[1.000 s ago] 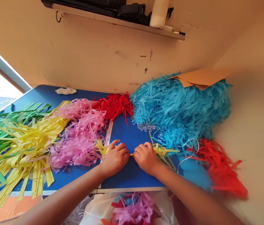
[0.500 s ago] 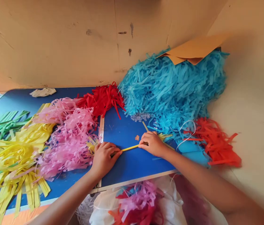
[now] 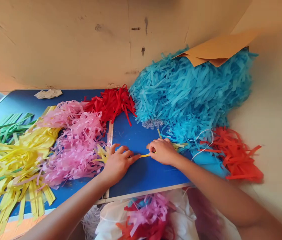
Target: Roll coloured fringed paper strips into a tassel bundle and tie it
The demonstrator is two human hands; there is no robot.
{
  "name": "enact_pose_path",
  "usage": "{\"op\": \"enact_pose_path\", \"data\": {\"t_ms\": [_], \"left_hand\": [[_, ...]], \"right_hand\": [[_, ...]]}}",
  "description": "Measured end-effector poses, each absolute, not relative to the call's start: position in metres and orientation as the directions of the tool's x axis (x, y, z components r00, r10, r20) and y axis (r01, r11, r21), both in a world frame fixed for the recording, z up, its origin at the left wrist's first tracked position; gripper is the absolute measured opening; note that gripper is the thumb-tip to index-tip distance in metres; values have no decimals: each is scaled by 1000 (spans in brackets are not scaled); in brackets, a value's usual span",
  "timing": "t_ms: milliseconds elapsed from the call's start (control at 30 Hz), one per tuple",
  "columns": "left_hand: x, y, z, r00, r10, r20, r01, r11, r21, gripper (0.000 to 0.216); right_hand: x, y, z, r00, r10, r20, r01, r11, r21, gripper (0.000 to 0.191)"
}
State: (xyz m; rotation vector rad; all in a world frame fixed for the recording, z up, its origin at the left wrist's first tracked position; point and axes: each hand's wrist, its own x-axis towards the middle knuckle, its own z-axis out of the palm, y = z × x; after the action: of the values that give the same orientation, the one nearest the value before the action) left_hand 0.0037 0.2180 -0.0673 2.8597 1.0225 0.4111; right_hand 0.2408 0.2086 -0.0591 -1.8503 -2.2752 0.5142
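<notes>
Two-Handed Support of the Yellow Strip

The yellow strip (image 3: 144,155) lies at the centre of the frame, low over the blue table (image 3: 141,178), its bare length spanning the gap between my hands. My right hand (image 3: 163,150), right of centre, is curled narrow, thumb and fingers pinched on the strip. My left hand (image 3: 119,163), left of centre, is spread palm down with its fingertips at the strip's other end; I cannot tell whether it grips or only presses. Holding opposite ends probably gives a straight, level span, and the tabletop appears to provide backing.

Loose yellow ends (image 3: 102,154) show beyond my left hand; more yellow strands show beyond my right. The pink shreds (image 3: 78,150) sit left of centre and the blue shreds (image 3: 188,90) fill the upper right, which leaves a working area between them. Brown paper (image 3: 216,48) lies on top of the blue shreds, perhaps parked there to save table space.
</notes>
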Motion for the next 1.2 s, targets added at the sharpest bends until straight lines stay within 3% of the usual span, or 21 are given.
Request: {"op": "enact_pose_path", "data": {"t_ms": [100,167,300,367,433,533,700,733,800,900,967,1033,1100,1200], "left_hand": [[5,218,-69,801,564,200,562,-824,72,28],[5,219,-68,804,566,182,565,-823,60,27],[6,221,-63,805,568,171,559,-823,101,27],[7,220,-61,791,581,191,564,-814,138,25],[10,219,-63,771,595,226,570,-804,170,21],[16,220,-72,741,597,307,572,-801,176,20],[15,221,-66,705,500,503,546,-835,66,29],[11,218,-57,688,466,556,530,-846,53,28],[2,204,-31,644,383,662,481,-876,39,24],[-10,174,14,605,260,753,379,-925,16,24],[-13,155,36,581,260,771,355,-934,47,26],[-11,139,45,560,286,778,343,-934,96,26],[-5,127,43,533,328,780,326,-930,169,21],[7,112,28,418,479,772,331,-872,362,11]], "right_hand": [[238,206,-53,-266,962,-68,918,231,-321,5],[234,204,-50,-404,915,-10,884,388,-261,3],[224,203,-53,-717,687,117,693,720,21,21],[221,205,-59,-782,606,142,622,770,140,27],[221,209,-64,-816,553,168,577,796,182,28],[220,216,-72,-785,578,221,611,782,122,28],[212,212,-53,-692,662,289,703,709,58,23],[211,205,-41,-645,697,313,730,684,-18,22],[210,188,-9,-529,788,315,735,611,-294,24],[213,160,40,-511,854,94,491,380,-784,30],[214,146,58,-575,816,-65,258,105,-960,34],[212,132,57,-585,792,-174,35,-189,-981,37],[203,118,39,-537,810,-235,-189,-388,-902,39],[186,96,4,-425,876,-228,-462,-427,-777,39]]}}
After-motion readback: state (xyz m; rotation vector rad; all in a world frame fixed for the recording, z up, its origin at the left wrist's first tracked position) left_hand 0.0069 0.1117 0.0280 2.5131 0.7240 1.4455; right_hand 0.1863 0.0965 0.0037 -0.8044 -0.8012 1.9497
